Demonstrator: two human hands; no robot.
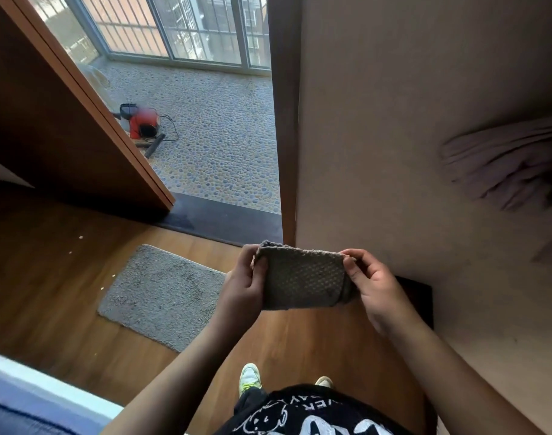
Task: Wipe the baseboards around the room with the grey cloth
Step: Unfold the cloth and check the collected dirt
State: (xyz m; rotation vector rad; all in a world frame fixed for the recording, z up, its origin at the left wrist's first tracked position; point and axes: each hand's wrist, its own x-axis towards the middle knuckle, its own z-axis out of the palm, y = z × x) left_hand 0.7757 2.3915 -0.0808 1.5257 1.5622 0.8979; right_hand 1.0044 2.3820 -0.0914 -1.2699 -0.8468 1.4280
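The grey cloth [304, 277] is held up in the lower centre of the frame, folded into a flat rectangle with its long axis running left to right and its dotted face toward the camera. The left hand [245, 285] grips its left edge, fingers curled behind the fabric and thumb pressed on the front; the right hand [370, 288] pinches the right edge the same way, thumb on top near the upper corner. The cloth hangs in the air above the wooden floor [49, 277], touching nothing else.

Just right of the hands, a dark baseboard [420, 291] runs along the foot of the beige wall [394, 120] (only a short stretch shows behind the right hand). A grey mat [160, 293] lies on the floor at centre left, before a dark threshold [224, 219]. Beyond it, in the upper left, a red machine [141, 124] with a black cord sits on pebble flooring [221, 127]. No containers are visible.
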